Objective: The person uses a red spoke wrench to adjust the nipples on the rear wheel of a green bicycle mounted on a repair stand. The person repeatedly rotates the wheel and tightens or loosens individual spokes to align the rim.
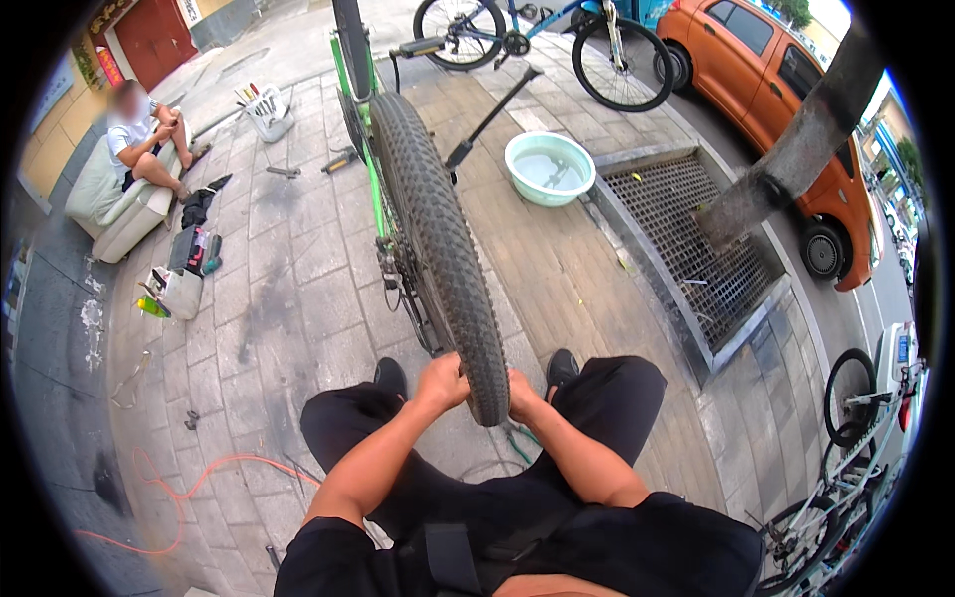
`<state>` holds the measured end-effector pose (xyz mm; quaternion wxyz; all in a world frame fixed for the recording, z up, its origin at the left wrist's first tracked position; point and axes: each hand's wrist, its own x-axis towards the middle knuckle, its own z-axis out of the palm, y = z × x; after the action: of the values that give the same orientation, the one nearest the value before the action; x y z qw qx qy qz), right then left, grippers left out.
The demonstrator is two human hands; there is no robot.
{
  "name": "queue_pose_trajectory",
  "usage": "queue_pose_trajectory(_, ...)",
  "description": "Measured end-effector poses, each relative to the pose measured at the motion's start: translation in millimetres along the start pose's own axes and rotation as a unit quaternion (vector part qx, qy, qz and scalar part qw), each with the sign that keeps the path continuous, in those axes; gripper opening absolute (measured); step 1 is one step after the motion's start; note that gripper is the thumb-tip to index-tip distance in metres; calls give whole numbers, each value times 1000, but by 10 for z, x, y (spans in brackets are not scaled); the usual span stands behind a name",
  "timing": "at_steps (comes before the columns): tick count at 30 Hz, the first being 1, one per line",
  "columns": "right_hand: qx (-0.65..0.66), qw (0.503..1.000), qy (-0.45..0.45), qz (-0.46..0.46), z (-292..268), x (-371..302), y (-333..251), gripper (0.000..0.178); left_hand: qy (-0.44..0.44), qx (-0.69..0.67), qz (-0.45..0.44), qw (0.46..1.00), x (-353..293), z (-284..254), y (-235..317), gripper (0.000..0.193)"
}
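The rear wheel of a green-framed bicycle stands upright in front of me, its black knobby tyre (438,219) facing my lap. My left hand (443,382) is closed at the tyre's left side, low down near the rim. Opposite it, my right hand (521,396) grips the right side, its fingers partly hidden behind the tyre. Left of the wheel run the green frame tubes (373,189) and the derailleur (391,269). Under my right hand a thin green tube or cord (518,444) shows near the ground.
A basin of water (550,169) stands right of the wheel, beside a tree grate (696,239). Tool containers (179,292) and an orange hose (189,493) lie left. A seated person (144,139), a blue bicycle (537,30) and an orange car (776,60) are farther off.
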<state>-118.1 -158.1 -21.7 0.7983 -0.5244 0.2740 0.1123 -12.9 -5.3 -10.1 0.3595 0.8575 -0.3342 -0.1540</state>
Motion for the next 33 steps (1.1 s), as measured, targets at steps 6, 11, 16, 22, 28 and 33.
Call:
queue_pose_trajectory(6, 33, 999, 21, -14, -34, 98, 120, 34, -176, -453, -143, 862, -54, -95, -315, 17)
queue_pose_trajectory(11, 36, 999, -30, 12, -80, -103, -90, 38, -302, -626, -201, 690, -103, -343, -78, 21)
queue_pose_trajectory(16, 73, 996, -57, 9, 50, -319, -464, 24, -294, -640, -181, 686, -32, -269, -113, 33)
queue_pose_trajectory(22, 99, 992, -83, 0, 21, -236, -485, 23, -257, -581, -175, 752, -9, -287, -53, 31)
queue_pose_trajectory(28, 78, 992, -98, -21, -146, -136, -268, 33, -198, -368, -125, 900, -47, -556, 210, 20)
queue_pose_trajectory(33, 165, 977, -112, 80, -362, 74, -42, 24, -168, -481, -171, 843, -70, -292, 10, 38)
